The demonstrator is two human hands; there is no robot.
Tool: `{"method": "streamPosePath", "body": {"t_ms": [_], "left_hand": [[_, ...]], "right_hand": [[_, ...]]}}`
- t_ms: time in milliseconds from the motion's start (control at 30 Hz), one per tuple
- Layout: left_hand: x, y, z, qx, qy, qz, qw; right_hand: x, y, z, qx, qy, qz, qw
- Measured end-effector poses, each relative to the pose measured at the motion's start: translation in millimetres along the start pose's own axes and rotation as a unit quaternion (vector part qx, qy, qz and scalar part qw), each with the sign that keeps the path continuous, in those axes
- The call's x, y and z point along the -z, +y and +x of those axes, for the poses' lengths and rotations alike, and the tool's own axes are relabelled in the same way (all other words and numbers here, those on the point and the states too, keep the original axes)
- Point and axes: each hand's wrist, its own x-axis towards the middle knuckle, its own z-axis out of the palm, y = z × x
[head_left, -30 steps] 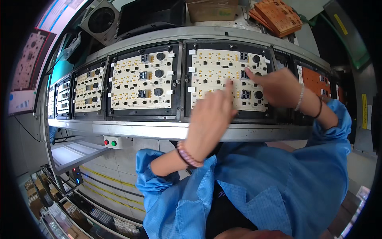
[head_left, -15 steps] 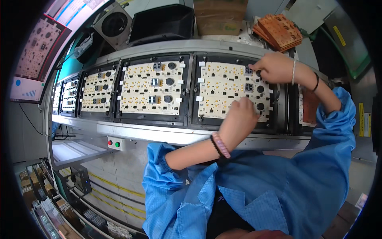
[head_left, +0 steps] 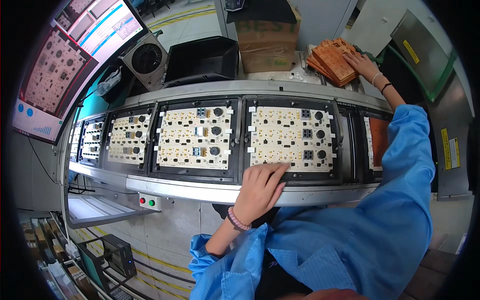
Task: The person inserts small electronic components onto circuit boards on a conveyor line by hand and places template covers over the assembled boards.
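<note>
My left hand [head_left: 260,192] rests at the front edge of the nearest black carrier frame [head_left: 242,145], palm down. Its fingers stretch over the lower edge of the cream circuit board [head_left: 272,142], holding nothing. On that board sit three black display modules [head_left: 307,133] in a column, each with a round black buzzer [head_left: 320,134] to its right. My right arm reaches to the far right, where my right hand [head_left: 364,67] touches a stack of orange-brown boards [head_left: 336,61]. Its fingers lie spread on the stack's right side; the thumb is hard to see.
Further carriers with populated boards [head_left: 192,137] line the metal conveyor [head_left: 200,186] to the left. An orange-brown board [head_left: 379,142] lies in a carrier at the right. Behind stand a black bin [head_left: 202,60], a cardboard box [head_left: 267,45] and a monitor [head_left: 55,75]. A red-and-green button box [head_left: 150,201] hangs in front.
My right hand has left the display modules and moved up and right to the orange-brown stack. My left hand has drawn back from the board to its front edge. The view has shifted.
</note>
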Motion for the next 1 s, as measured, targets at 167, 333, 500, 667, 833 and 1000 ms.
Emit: {"method": "streamPosePath", "body": {"t_ms": [167, 333, 500, 667, 833, 1000], "left_hand": [[4.1, 1.6, -6.7, -0.003, 0.009, 0.008, 1.000], [3.6, -1.5, -5.3, -0.006, 0.023, -0.008, 1.000], [3.0, -5.7, -6.4, 0.013, 0.006, 0.031, 0.999], [-2.1, -8.3, -7.2, 0.062, 0.035, 0.064, 0.995], [-3.1, -8.4, -10.2, 0.107, 0.007, 0.125, 0.986], [2.0, -5.2, -9.3, 0.106, -0.012, 0.137, 0.985]], "right_hand": [[51.5, -3.4, -11.1, 0.019, -0.071, 0.116, 0.991], [61.9, 21.9, -46.9, -0.096, 0.146, 0.297, 0.939], [178.6, -23.3, -71.5, -0.070, 0.239, 0.474, 0.844], [226.5, -129.2, -75.3, 0.021, 0.100, 0.731, 0.675], [230.1, -156.0, -54.6, 0.101, 0.002, 0.707, 0.700], [211.8, -170.6, -47.9, 0.109, 0.100, 0.653, 0.743]]}}
